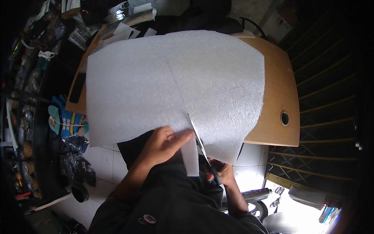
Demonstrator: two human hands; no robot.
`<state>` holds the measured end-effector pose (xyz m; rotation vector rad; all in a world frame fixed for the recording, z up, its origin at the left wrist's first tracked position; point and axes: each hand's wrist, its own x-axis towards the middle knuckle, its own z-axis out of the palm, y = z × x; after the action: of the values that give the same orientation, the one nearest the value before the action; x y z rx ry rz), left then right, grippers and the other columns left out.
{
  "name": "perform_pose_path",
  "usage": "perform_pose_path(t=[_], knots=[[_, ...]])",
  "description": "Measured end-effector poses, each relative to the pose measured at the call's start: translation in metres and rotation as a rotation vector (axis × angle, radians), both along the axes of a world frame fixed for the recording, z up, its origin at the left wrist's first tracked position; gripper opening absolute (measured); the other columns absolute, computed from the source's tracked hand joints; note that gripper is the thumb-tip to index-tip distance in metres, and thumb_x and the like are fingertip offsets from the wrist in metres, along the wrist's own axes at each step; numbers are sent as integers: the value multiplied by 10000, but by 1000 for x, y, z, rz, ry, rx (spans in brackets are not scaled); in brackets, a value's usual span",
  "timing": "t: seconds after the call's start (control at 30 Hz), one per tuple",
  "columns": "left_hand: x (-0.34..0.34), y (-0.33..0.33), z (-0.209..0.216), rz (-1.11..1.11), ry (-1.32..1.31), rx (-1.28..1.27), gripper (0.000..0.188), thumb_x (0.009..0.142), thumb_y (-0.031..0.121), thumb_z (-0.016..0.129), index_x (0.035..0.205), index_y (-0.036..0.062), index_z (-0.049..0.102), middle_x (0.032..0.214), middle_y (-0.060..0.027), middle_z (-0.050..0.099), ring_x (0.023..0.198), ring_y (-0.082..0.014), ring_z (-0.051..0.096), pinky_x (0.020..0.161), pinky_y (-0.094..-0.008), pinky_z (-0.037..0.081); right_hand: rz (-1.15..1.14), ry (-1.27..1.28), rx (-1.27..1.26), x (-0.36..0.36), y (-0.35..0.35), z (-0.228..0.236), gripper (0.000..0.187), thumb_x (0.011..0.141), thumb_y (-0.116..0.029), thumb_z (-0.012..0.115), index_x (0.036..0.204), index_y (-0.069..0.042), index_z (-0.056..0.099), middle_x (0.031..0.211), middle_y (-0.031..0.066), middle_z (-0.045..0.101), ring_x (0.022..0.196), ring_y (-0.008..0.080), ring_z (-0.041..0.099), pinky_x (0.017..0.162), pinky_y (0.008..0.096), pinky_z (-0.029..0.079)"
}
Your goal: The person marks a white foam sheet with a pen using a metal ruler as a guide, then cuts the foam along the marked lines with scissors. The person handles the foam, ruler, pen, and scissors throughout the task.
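A large white foam packing sheet [175, 78] lies over the table, its near edge hanging toward my body. My left hand [165, 143] pinches that near edge, thumb on top and fingers curled. Beside the thumb, a narrow strip of the sheet hangs down, with a cut running up its right side. In my right hand [223, 168] is a pair of scissors with black handles [213, 173], blades in the cut and one tip showing above the sheet. The sheet and handles partly hide the right-hand fingers.
The wooden table [278, 85] shows at the right, with a round cable hole [284, 118]. Papers and a foil roll [134, 17] lie at its far left. Crowded shelves [27, 97] stand at the left, a folding metal gate [323, 97] at the right.
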<state>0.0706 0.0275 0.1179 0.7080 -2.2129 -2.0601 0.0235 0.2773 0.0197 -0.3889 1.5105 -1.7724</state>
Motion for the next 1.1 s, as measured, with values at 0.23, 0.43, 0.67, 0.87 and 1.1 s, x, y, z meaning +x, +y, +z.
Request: perform_pose_path(t=[0.23, 0.43, 0.67, 0.87, 1.1], knots=[[3, 4, -10, 25, 11, -16, 523, 874, 423, 725, 597, -2, 599, 555, -44, 576, 513, -64, 510, 424, -253, 367, 12, -39, 40, -6, -4, 7, 663, 591, -219, 951, 1103, -14, 582, 794, 51, 631, 690, 125, 592, 644, 269, 465], [0, -1, -4, -100, -74, -2, 479, 863, 393, 743, 607, 12, 610, 576, -34, 576, 535, -56, 505, 459, -243, 361, 3, -34, -60, -9, -11, 14, 577, 585, -182, 947, 1022, 7, 620, 820, 40, 635, 734, 123, 594, 674, 270, 465], [8, -3, -35, 98, -41, 189, 423, 882, 359, 725, 677, 1, 634, 610, -26, 545, 618, -75, 504, 575, -260, 408, 59, -65, -16, -11, -3, 1, 557, 590, -83, 949, 1047, 16, 646, 983, 53, 650, 902, 140, 610, 793, 295, 481], [-10, 34, -17, 511, 319, 530, 294, 896, 225, 715, 981, -44, 633, 963, -87, 595, 922, -102, 530, 866, -279, 394, 5, -120, -109, -1, -13, -7, 576, 607, -95, 945, 1078, 6, 630, 952, 53, 656, 883, 133, 613, 779, 302, 489], [-16, 50, -20, 572, 226, 487, 266, 873, 183, 713, 1022, -17, 622, 1018, -71, 596, 1004, -131, 533, 906, -321, 388, -26, 130, -151, -8, -29, -9, 475, 653, -186, 925, 989, 6, 650, 910, 60, 661, 819, 146, 623, 734, 308, 485]])
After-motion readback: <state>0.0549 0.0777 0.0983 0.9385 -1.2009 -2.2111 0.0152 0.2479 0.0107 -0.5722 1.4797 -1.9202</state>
